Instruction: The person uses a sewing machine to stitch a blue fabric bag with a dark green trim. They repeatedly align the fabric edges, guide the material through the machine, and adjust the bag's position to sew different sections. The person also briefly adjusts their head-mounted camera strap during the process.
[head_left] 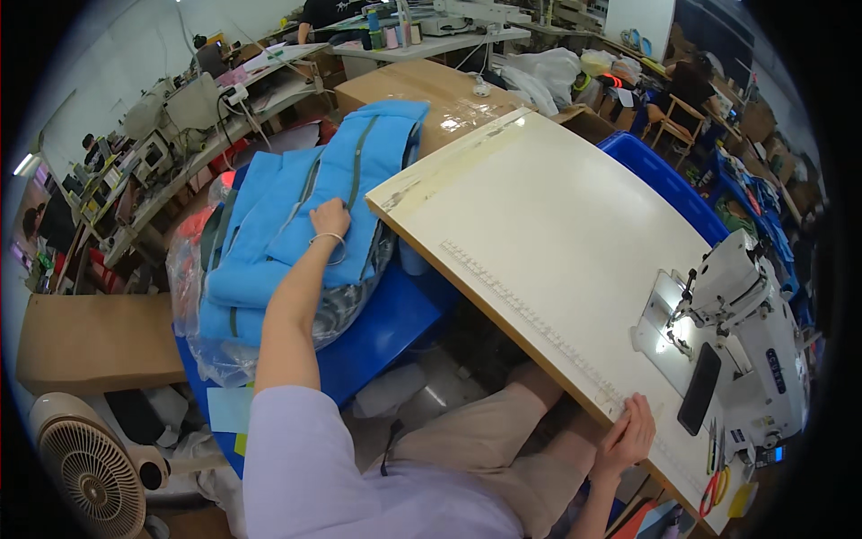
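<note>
A pile of light blue padded garments point(260, 202) with dark green strips lies to my left, partly on clear plastic wrapping. My left hand point(330, 217) is closed in a fist at the top of the pile, gripping a blue padded garment; the fingertips are hidden. My right hand point(631, 436) rests at the near edge of the white sewing table point(548, 207), fingers stretched over the edge and nothing seen in them. On that table stands a white sewing machine point(745, 305) with its lamp lit. A dark phone point(699, 388) lies beside it.
Red-handled scissors point(714, 490) lie at the table's near right corner. The pile sits over a blue surface point(395, 314). Cardboard boxes stand behind point(409, 85) and at left point(99, 341). A fan point(90, 458) is at lower left, and a blue crate point(660, 180) stands beyond the table.
</note>
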Action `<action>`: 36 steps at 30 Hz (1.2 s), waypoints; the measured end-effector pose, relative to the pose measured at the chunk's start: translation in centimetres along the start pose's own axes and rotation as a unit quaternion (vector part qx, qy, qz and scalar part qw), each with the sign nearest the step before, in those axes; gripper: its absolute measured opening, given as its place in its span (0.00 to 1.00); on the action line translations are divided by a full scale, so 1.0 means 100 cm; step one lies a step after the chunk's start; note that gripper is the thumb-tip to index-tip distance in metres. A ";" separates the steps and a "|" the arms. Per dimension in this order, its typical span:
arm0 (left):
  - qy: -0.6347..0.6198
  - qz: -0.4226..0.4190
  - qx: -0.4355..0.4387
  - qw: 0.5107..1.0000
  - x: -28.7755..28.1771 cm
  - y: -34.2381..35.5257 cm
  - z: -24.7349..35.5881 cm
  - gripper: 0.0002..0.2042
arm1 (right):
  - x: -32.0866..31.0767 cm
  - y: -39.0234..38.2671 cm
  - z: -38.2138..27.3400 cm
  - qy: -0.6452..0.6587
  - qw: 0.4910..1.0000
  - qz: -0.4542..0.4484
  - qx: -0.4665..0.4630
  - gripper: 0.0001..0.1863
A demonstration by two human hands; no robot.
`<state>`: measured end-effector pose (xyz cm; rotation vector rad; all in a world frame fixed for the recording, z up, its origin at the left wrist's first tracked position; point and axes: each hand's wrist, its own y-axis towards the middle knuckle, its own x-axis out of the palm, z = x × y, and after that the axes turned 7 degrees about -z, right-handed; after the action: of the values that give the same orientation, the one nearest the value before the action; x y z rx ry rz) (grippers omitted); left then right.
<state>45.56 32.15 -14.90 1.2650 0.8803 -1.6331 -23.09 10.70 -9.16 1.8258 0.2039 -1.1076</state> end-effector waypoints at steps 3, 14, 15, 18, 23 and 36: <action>0.008 0.124 -0.004 0.992 0.007 -0.021 0.014 0.25 | -0.001 -0.001 0.003 -0.012 1.000 0.003 -0.003 0.11; 0.075 0.094 0.069 0.990 -0.006 -0.033 -0.009 0.11 | 0.001 0.000 0.003 -0.006 1.000 0.018 -0.012 0.09; 0.043 0.110 0.072 0.990 -0.008 -0.034 -0.009 0.11 | 0.001 0.001 0.004 -0.008 1.000 0.021 -0.013 0.09; -0.052 0.177 0.074 0.980 -0.033 -0.028 -0.018 0.10 | 0.003 0.001 0.004 -0.002 1.000 0.026 -0.011 0.09; -0.209 0.328 0.158 0.908 -0.123 -0.021 -0.003 0.11 | 0.003 -0.002 0.009 0.000 0.999 0.032 -0.013 0.09; -0.370 0.491 0.364 0.700 -0.367 -0.143 0.166 0.17 | 0.001 0.000 0.004 0.021 0.998 0.053 -0.016 0.09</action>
<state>30.35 30.14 25.02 1.0419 -0.9407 -1.3190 -23.27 10.31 -9.31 1.8115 0.1467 -0.9874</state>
